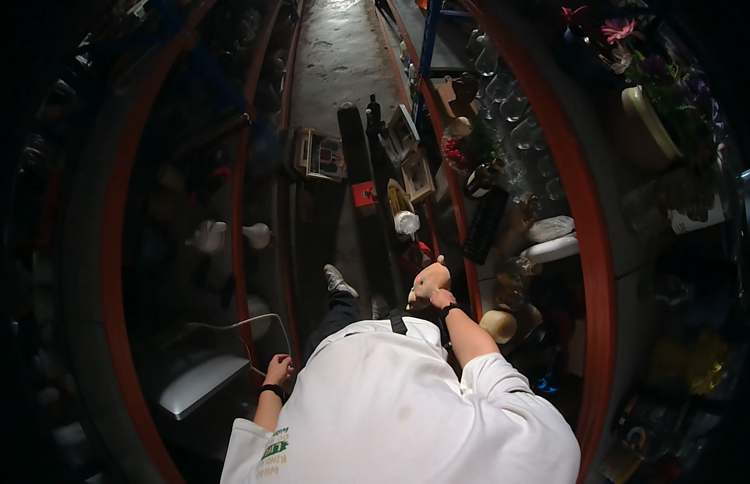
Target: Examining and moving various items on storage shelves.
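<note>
A tan plush toy [431,282] with a rounded body and small ears is in my right hand [443,299], whose fingers are closed on it at its near side. To the left, my left hand [278,369] has its fingers curled around a thin white bent stem [283,324]. Beside that hand is a smooth white lamp-like piece [204,385] with a rounded top, tilted; how it joins the stem is unclear in the dim light. Dark bands circle both wrists.
Shelves with red beams [598,323] flank the narrow aisle. On the floor ahead lie picture frames [322,155], a dark bottle [374,109], a red card [364,194] and a plastic-wrapped bundle [406,223]. Glassware [504,89] and artificial flowers [621,31] fill the right shelves.
</note>
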Demonstrator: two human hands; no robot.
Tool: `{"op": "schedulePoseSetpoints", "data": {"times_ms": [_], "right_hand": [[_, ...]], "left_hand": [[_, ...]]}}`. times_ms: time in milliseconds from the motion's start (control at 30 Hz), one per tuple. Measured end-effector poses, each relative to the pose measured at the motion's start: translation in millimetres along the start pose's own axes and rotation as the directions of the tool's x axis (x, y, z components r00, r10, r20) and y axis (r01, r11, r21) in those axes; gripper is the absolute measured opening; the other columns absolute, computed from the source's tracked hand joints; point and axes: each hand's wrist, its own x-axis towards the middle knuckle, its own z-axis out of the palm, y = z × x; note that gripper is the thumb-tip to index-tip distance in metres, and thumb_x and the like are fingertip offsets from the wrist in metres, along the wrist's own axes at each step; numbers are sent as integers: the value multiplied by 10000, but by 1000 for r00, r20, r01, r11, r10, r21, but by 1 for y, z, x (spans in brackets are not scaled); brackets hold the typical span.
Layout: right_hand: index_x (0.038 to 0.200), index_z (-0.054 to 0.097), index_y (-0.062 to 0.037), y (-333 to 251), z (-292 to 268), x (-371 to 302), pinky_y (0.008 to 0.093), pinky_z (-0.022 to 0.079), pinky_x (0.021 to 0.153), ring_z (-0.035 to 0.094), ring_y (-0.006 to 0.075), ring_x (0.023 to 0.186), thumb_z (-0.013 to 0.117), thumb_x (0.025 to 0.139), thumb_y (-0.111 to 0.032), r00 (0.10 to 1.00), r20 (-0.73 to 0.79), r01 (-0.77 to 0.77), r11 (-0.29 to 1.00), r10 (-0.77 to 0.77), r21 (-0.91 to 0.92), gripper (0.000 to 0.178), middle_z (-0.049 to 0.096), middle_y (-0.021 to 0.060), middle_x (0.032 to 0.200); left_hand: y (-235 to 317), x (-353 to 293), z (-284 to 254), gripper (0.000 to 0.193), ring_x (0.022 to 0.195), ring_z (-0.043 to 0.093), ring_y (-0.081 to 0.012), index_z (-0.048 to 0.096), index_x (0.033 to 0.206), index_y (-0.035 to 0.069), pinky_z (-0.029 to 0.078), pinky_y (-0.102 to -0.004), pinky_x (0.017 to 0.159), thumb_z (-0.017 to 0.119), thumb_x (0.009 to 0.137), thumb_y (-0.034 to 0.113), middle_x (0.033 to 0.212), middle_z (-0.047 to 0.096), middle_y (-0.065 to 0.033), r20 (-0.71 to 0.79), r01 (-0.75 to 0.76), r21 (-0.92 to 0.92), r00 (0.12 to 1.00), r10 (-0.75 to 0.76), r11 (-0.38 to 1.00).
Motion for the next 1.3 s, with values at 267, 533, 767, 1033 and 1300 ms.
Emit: {"op": "schedulePoseSetpoints", "data": {"times_ms": [267, 533, 767, 1033, 1300], "right_hand": [[1171, 570, -37, 1, 0, 0, 427, 386, 979, 501, 334, 1156, 413, 863, -291, 999, 53, -2, 997, 6, -79, 429, 516, 187, 1251], [1123, 607, -52, 1, -6, -21, 413, 387, 979, 513, 338, 1137, 501, 835, -291, 987, 99, 133, 987, -124, -88, 389, 564, 210, 1169], [1123, 587, 7, 19, 18, 20, 396, 367, 995, 494, 345, 1156, 418, 817, -358, 989, 137, 63, 992, -48, -105, 506, 529, 229, 1209], [1007, 622, -35, -4, -8, -5, 439, 428, 888, 548, 394, 1020, 423, 822, -404, 979, -20, 201, 979, -201, 16, 458, 595, 248, 1042], [1020, 625, -6, -29, -13, -3, 412, 413, 917, 530, 364, 1080, 429, 819, -383, 992, 40, 122, 992, -123, 35, 470, 571, 251, 1101]], "left_hand": [[-35, 8, -10, 264, 675, 574, -126, 511, 1099, 87, 446, -277, 537, 559, 867, 203, 869, 588, -29, 7, 173, -14, 985, -172, 985], [-17, 4, 1, 272, 663, 573, -115, 527, 1092, 75, 444, -270, 544, 564, 857, 206, 854, 594, -26, -15, 48, -18, 999, -48, 999], [-16, -8, 11, 251, 679, 565, -113, 527, 1075, 73, 435, -259, 544, 555, 859, 198, 857, 580, -24, -11, 79, -48, 997, -80, 996], [-45, 13, 0, 140, 639, 525, -114, 523, 988, 64, 436, -247, 527, 523, 884, 158, 806, 566, -44, 53, 155, -98, 987, -150, 983], [-40, 21, -3, 169, 599, 498, -114, 536, 828, 54, 405, -250, 505, 384, 868, 117, 750, 566, -57, 19, 90, -270, 996, -88, 959]]}}
